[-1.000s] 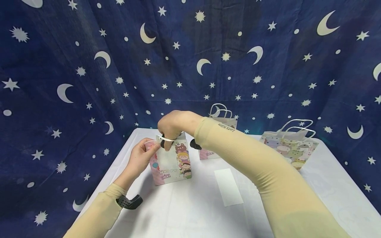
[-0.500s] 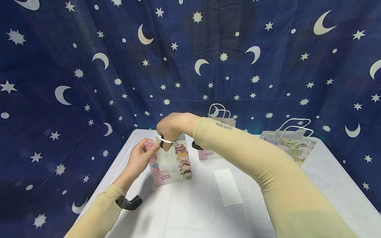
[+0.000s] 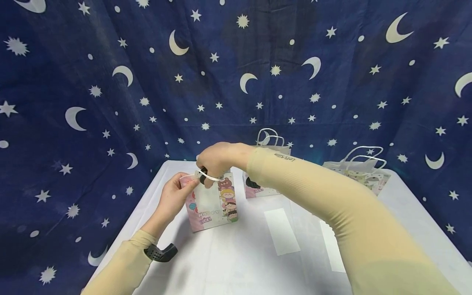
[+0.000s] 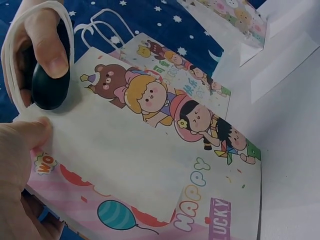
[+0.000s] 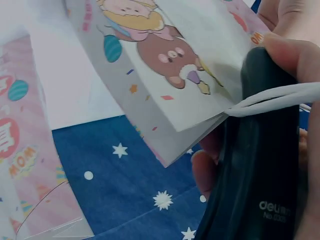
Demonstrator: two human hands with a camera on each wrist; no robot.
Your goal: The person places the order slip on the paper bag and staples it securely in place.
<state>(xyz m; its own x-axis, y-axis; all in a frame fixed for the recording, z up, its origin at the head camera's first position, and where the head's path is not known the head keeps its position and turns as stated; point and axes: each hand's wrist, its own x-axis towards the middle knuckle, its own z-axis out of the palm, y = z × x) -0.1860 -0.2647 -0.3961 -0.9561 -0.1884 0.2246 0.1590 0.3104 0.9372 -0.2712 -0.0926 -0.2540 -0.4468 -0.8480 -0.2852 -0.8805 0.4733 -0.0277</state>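
My left hand (image 3: 175, 194) pinches the upper left edge of a pink-and-white cartoon paper gift bag (image 3: 228, 200). A blank white paper slip (image 4: 120, 155) lies flat against the bag's front, its top by the left thumb. A black stapler (image 5: 260, 150) is in the grip of my right hand (image 3: 219, 159), its nose at the bag's top edge. White cord handle (image 5: 275, 99) crosses the stapler and loops around the right hand in the left wrist view. Whether the stapler is pressed down I cannot tell.
Behind stands a matching gift bag (image 3: 263, 192), partly covered by the right forearm. Another cartoon bag (image 3: 368, 176) with white handles stands at the right. Two white paper strips, a nearer-centre strip (image 3: 282, 231) and a right strip (image 3: 332, 248), lie on the white tablecloth (image 3: 236, 262).
My right hand and forearm have shifted slightly right and tilted, with the stapler still at the bag's top. The right paper strip has come out from behind the forearm. The left hand keeps its hold.
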